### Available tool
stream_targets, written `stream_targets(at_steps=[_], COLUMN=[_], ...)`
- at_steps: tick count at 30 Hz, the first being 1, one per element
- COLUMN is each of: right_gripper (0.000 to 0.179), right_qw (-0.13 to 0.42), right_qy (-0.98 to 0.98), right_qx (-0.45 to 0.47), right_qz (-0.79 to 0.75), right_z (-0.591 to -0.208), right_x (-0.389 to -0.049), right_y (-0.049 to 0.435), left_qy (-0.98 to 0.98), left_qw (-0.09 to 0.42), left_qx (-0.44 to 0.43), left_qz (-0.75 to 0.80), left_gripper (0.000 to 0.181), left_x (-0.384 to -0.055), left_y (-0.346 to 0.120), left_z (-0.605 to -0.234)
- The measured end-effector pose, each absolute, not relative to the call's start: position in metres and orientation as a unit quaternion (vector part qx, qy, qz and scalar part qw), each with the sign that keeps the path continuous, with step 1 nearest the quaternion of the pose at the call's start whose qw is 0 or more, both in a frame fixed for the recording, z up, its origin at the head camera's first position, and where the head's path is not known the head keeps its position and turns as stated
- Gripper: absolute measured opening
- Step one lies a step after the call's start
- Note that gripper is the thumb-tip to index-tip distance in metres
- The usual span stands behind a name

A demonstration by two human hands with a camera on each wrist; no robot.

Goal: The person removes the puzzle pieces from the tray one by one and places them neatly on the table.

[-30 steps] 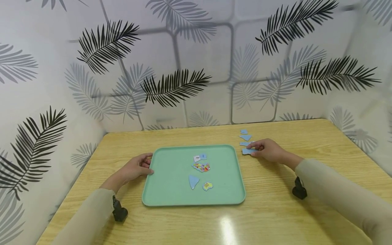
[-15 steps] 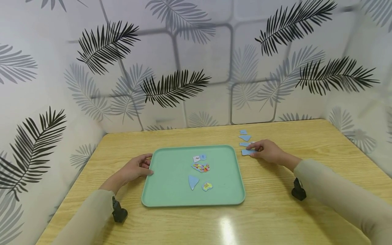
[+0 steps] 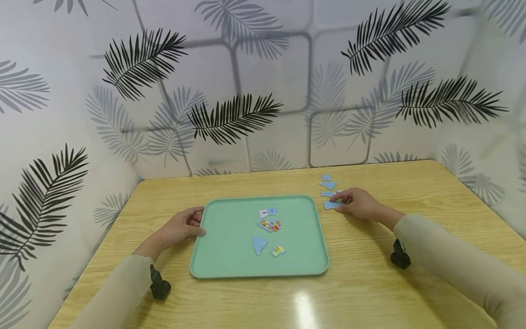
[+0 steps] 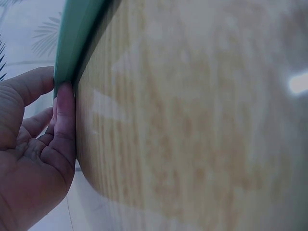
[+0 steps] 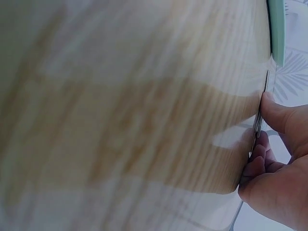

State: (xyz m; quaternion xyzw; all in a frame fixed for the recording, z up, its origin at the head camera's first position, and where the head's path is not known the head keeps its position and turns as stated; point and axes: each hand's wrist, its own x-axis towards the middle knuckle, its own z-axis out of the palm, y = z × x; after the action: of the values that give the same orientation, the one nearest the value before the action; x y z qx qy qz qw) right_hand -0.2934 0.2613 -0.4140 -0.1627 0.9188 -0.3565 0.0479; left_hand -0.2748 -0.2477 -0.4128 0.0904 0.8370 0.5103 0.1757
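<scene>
My left hand (image 3: 182,224) holds the left rim of a green tray (image 3: 222,269), thumb on top and fingers along the outside; the left wrist view shows the thumb and a finger (image 4: 65,113) at the rim. To the right of the tray, my right hand (image 3: 358,203) pinches a flat blue puzzle piece (image 3: 328,205) lying on the table, thumb at its near edge and index finger at the far side. The hand hides part of that piece. In the right wrist view the thumb (image 5: 276,115) and curled fingers are down at the thin piece's edge.
Inside the tray lie a white-and-blue piece (image 3: 268,212), a multicoloured piece (image 3: 270,225), a blue triangular piece (image 3: 259,244) and a yellowish piece (image 3: 277,251). Beyond my right hand, more blue pieces (image 3: 328,185) form a column on the wooden table (image 3: 230,301). A leaf-patterned wall stands behind.
</scene>
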Motion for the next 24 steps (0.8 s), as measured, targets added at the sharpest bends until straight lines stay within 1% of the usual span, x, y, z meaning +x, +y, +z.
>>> stream_targets(at_steps=[10, 17, 24], right_gripper=[0.029, 0.032, 0.034], right_qw=[0.054, 0.065, 0.061], right_qy=[0.920, 0.912, 0.894], right_qx=[-0.149, -0.121, -0.131], right_qz=[-0.358, -0.386, -0.424], right_z=[-0.410, -0.407, -0.402], right_x=[-0.290, -0.288, -0.285], right_y=[0.259, 0.260, 0.251], left_qy=[0.843, 0.850, 0.848], left_qw=[0.172, 0.172, 0.171], left_qx=[0.093, 0.094, 0.090], left_qz=[0.501, 0.489, 0.493], left_gripper=[0.076, 0.075, 0.074], left_x=[-0.274, -0.273, -0.274], left_y=[-0.248, -0.247, -0.247], left_z=[-0.414, -0.413, -0.413])
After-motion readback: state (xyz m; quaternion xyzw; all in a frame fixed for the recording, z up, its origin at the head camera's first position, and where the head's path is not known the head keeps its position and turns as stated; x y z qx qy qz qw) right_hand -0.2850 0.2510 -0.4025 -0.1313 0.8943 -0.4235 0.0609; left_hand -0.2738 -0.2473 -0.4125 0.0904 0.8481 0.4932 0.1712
